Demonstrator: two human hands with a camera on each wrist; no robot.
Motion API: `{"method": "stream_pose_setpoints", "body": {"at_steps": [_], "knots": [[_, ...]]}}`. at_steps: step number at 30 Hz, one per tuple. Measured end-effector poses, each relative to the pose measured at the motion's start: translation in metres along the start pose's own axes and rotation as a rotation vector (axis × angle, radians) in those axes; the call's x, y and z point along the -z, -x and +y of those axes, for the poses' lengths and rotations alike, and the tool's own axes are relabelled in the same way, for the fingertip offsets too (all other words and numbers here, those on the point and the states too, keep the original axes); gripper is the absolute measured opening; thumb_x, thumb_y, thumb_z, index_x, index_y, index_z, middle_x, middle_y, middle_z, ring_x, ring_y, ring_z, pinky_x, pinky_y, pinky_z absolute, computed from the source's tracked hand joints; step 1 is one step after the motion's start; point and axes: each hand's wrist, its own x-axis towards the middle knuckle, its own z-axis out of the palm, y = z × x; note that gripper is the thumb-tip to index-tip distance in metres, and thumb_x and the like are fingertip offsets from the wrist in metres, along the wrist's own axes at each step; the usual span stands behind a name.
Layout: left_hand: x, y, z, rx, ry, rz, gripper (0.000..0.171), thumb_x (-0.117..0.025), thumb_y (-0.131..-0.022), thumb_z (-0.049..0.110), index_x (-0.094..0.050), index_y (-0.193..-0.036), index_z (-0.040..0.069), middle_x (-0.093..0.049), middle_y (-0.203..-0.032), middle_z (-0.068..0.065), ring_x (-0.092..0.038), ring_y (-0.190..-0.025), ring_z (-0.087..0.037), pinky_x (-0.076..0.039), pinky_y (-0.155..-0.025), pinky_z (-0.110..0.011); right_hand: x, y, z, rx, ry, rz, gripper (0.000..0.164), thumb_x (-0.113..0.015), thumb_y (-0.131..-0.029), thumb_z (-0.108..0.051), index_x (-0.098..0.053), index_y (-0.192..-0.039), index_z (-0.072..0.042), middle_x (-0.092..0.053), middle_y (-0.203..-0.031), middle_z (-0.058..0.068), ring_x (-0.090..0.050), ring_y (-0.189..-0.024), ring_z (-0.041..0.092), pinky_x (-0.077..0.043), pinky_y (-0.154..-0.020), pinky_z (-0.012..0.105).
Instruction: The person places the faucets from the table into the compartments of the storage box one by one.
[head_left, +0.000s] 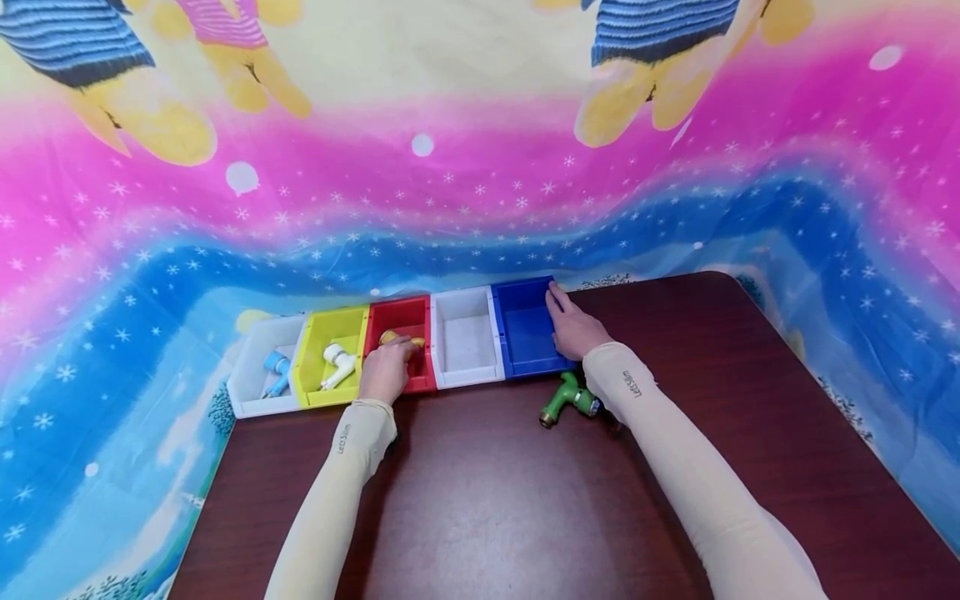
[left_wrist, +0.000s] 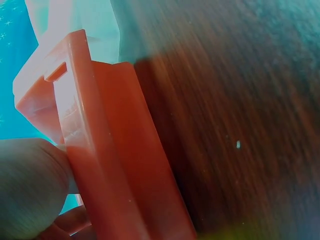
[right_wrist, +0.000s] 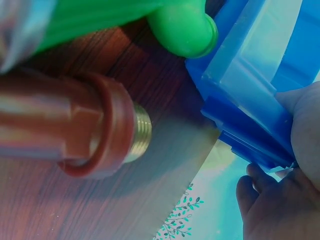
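Note:
My left hand (head_left: 386, 371) reaches over the front wall of the red bin (head_left: 399, 310), fingers curled at a yellow tap (head_left: 388, 337) inside. In the left wrist view the thumb (left_wrist: 30, 185) comes down behind the bin's rim; the fingertips and their hold on the tap are hidden. My right hand (head_left: 576, 331) grips the outer wall of the blue bin (head_left: 525, 325), thumb inside and fingers outside in the right wrist view. Below that hand, a green tap (head_left: 567, 398) lies on the table beside a red-brown tap (right_wrist: 90, 125), largely covered by the sleeve in the head view.
The bins stand in a row along the table's back edge. A white bin (head_left: 467, 377) separates red from blue. At left, the yellow bin (head_left: 333, 322) holds a white tap (head_left: 339, 364) and another white bin (head_left: 262, 405) a blue tap (head_left: 277, 375). A printed curtain (head_left: 480, 183) hangs behind.

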Motion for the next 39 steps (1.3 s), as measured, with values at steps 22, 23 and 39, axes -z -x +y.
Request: {"method": "stream_pose_setpoints", "body": {"at_steps": [22,23,39], "knots": [[-0.0018,-0.0004,0.0018,0.019,0.007,-0.008,0.048,-0.083,-0.084,0.004,-0.073,-0.131,0.01,-0.068,-0.137,-0.013,-0.065,-0.125,-0.036,-0.054,-0.106,-0.052,-0.0011,-0.0012,0.0012,-0.007,-0.013,-0.005,0.079,-0.055,-0.103,-0.011,-0.008,-0.166,-0.003,0.008,-0.176,0.01,-0.035,-0.153,0.037,-0.05,-0.059,0.035],[-0.0022,-0.0004,0.0018,0.022,0.007,-0.008,0.048,-0.082,-0.084,0.004,-0.073,-0.131,0.01,-0.068,-0.137,-0.013,-0.065,-0.125,-0.036,-0.054,-0.106,-0.052,-0.0015,-0.0013,0.0014,-0.006,-0.013,-0.005,0.079,-0.055,-0.103,-0.011,-0.008,-0.166,-0.003,0.009,-0.176,0.01,-0.035,-0.153,0.037,-0.05,-0.058,0.034],[-0.0023,-0.0022,0.002,0.071,0.031,-0.066,0.054,-0.082,-0.084,0.004,-0.069,-0.136,0.012,-0.068,-0.136,-0.012,-0.065,-0.122,-0.036,-0.054,-0.106,-0.054,-0.002,-0.0015,0.0016,-0.002,-0.029,-0.008,0.081,-0.055,-0.103,-0.01,-0.005,-0.166,-0.003,0.01,-0.175,0.01,-0.036,-0.151,0.038,-0.049,-0.055,0.032]]}}
